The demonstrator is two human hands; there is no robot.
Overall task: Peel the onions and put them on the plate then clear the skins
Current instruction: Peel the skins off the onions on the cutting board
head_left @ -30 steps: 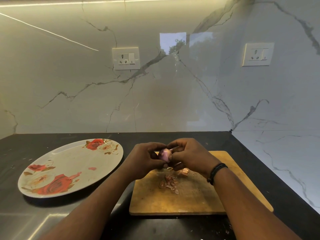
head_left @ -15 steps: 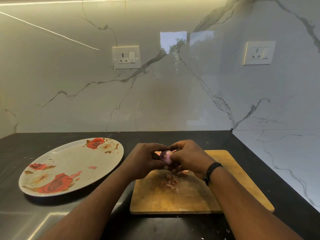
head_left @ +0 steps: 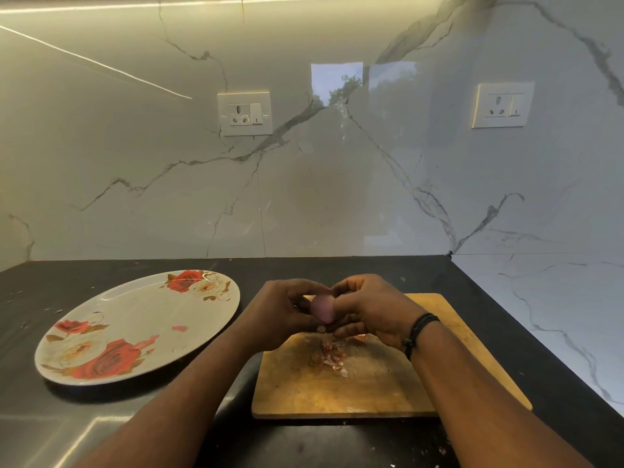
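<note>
A small pale purple onion [head_left: 321, 309] is held above the back of the wooden cutting board [head_left: 371, 390]. My left hand [head_left: 280, 312] grips it from the left, and my right hand [head_left: 371, 309] pinches it from the right, fingers curled over its top. A little heap of reddish onion skins [head_left: 329, 358] lies on the board just below the hands. The oval plate with red roses [head_left: 135, 325] sits to the left on the black counter, with no onion on it.
The black counter [head_left: 50, 420] ends at marble walls behind and to the right. Two wall sockets [head_left: 244, 113] hang on the back wall. Small skin flakes [head_left: 442, 450] lie on the counter near the board's front right corner.
Both hands stayed above the board and turned the onion a little between the fingers; more of its smooth pale side shows now. The plate and the skins have not moved.
</note>
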